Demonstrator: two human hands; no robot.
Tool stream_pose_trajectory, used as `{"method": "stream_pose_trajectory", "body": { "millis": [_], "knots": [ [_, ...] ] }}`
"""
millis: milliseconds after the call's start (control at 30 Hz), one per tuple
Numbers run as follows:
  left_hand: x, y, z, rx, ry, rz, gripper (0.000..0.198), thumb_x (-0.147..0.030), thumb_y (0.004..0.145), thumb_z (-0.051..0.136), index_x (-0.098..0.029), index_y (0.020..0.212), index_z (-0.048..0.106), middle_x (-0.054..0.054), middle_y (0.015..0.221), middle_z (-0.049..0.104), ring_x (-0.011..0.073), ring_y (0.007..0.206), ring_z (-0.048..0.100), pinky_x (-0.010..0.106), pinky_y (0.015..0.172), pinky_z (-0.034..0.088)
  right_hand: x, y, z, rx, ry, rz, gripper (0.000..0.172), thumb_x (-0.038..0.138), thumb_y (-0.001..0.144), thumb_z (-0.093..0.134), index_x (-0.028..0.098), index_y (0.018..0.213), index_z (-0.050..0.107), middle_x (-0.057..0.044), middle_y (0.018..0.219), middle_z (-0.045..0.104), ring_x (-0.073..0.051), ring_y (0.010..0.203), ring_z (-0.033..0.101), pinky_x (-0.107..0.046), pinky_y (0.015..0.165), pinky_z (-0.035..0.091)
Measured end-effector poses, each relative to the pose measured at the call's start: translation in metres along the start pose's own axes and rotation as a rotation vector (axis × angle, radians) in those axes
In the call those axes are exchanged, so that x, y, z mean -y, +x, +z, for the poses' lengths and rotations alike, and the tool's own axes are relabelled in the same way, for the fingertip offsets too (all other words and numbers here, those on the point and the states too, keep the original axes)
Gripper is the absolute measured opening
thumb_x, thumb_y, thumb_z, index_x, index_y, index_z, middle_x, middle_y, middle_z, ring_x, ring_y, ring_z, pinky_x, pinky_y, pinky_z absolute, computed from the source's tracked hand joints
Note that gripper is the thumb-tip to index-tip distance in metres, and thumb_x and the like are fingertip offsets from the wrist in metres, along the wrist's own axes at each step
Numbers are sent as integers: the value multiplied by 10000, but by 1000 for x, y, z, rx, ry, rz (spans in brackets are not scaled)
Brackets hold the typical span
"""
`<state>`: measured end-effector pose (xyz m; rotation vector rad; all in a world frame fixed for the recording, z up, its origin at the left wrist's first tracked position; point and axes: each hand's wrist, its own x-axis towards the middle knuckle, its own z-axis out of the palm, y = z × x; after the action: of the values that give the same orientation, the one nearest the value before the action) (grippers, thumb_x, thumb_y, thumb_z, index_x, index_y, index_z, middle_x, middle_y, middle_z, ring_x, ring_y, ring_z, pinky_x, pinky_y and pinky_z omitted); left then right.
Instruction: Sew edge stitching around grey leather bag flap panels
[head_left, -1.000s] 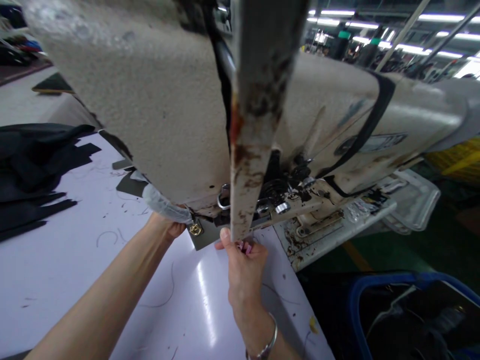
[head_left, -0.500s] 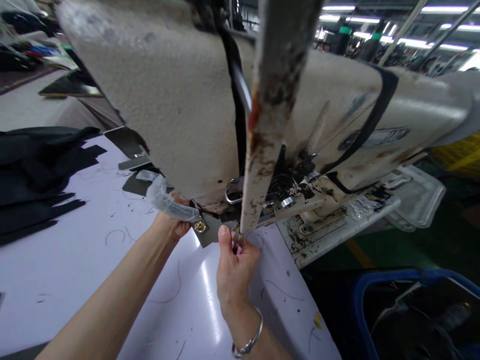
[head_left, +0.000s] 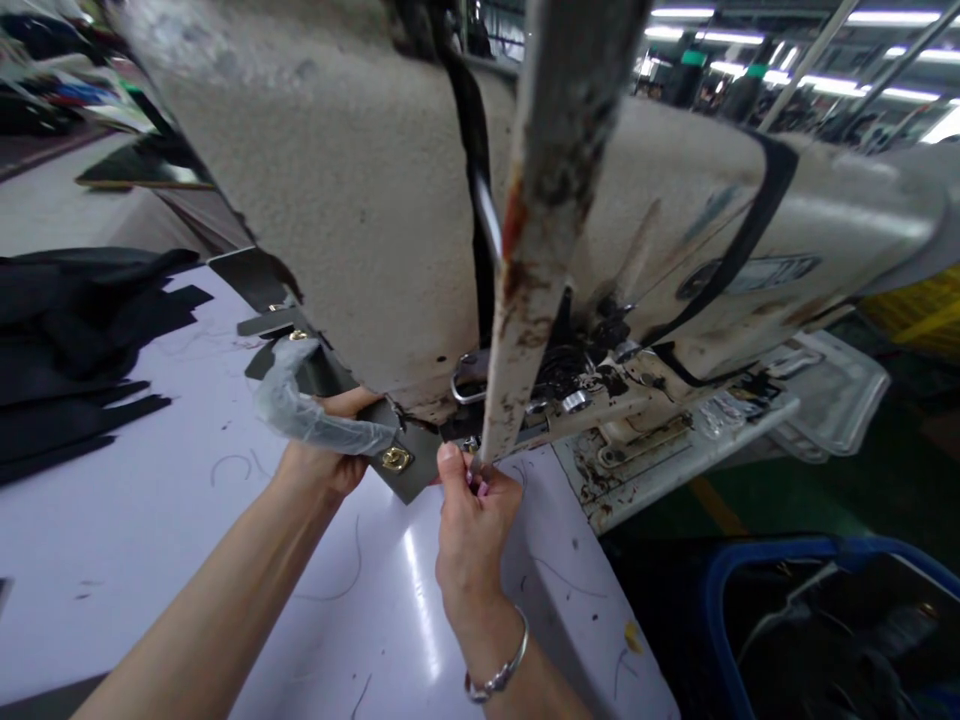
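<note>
My left hand (head_left: 326, 462) grips a dark grey-green flat panel (head_left: 411, 470) under the head of a sewing machine (head_left: 337, 200). A handle wrapped in clear plastic (head_left: 322, 425) arches over that hand, and a gold metal fitting (head_left: 397, 458) sits at its near end on the panel. By the panel's right edge, my right hand (head_left: 474, 525) is closed, thumb on top, around a small pink object (head_left: 478, 486) mostly hidden by the fingers. The fingers of my left hand are partly covered by the panel and the wrapped handle.
A rusty upright bar (head_left: 536, 250) stands close before the machine. Dark fabric pieces (head_left: 75, 350) lie left on the white tabletop (head_left: 210, 560), which carries loose thread bits. At lower right is a blue-rimmed bin (head_left: 716, 600); a clear plastic tray (head_left: 847, 390) stands beyond the machine bed.
The panel and its wrapped handle have shifted left and turned, showing more of the panel. My left hand has moved slightly left and down; my right hand has barely moved.
</note>
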<state>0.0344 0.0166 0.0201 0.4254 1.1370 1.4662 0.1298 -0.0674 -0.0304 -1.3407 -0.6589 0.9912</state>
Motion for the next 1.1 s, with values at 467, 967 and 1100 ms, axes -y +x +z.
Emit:
{"method": "stream_pose_trajectory", "body": {
  "millis": [467, 967, 1100],
  "knots": [
    [30, -43, -30, -244, -12, 8, 218, -48, 671, 822, -130, 851, 732, 21, 883, 773, 103, 666, 681, 162, 634, 624, 3, 12, -17, 70, 49, 80, 437, 370, 842, 688, 227, 570, 377, 63, 551, 292, -94, 521, 235, -247, 451, 205],
    [62, -113, -44, -237, 6, -191, 100, -277, 789, 803, -224, 850, 743, 17, 889, 747, 158, 841, 719, 235, 758, 644, 14, 38, -58, 326, -216, -59, 265, 313, 815, 693, 162, 597, 686, 47, 546, 469, -101, 536, 361, -244, 545, 306],
    [48, -143, -82, 164, 650, -474, 448, -605, 797, 708, -178, 665, 744, 101, 615, 681, 204, 543, 648, 281, 523, 583, 15, 41, -58, 346, -251, -99, 278, 328, 822, 690, 164, 598, 683, 52, 537, 438, -99, 530, 332, -249, 542, 288]
  ]
}}
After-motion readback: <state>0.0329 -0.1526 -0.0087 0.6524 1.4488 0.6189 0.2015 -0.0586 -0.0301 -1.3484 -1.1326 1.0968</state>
